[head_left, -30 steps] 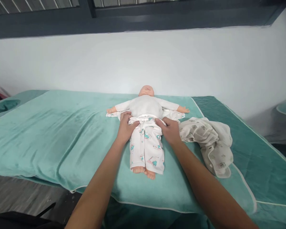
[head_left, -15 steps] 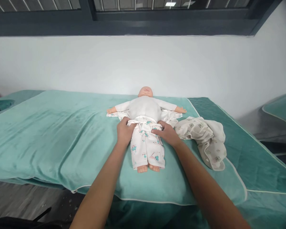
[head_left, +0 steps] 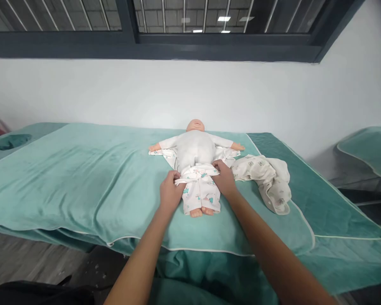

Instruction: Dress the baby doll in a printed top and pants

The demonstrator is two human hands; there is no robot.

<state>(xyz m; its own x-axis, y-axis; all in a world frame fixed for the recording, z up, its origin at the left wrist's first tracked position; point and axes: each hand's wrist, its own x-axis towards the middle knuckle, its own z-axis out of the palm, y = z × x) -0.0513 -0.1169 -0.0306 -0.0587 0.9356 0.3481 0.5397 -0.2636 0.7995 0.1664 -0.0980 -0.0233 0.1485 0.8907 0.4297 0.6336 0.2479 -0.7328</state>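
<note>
Pale wall rises behind a bed dressed in dark green, with a lighter green blanket laid over much of it. At the middle, the person's left hand pinches one side of the bunched waistband of the white printed trousers, thumb against fingers. The right hand grips the opposite side of that waistband, its fingertips partly hidden by the folds. These trousers are on the legs of a doll, which lies on its back on the blanket, head towards the wall and both bare feet showing below the hems. Its waistband lies across the lower body, beneath the rounded front of a white long-sleeved top. Both doll arms stretch out sideways over a printed garment lying partly underneath. Just beyond the right hand, a crumpled cream garment with small prints rests on the blanket. Farther out, a dark-framed window with metal bars sits above, and grey floor shows at lower left.
</note>
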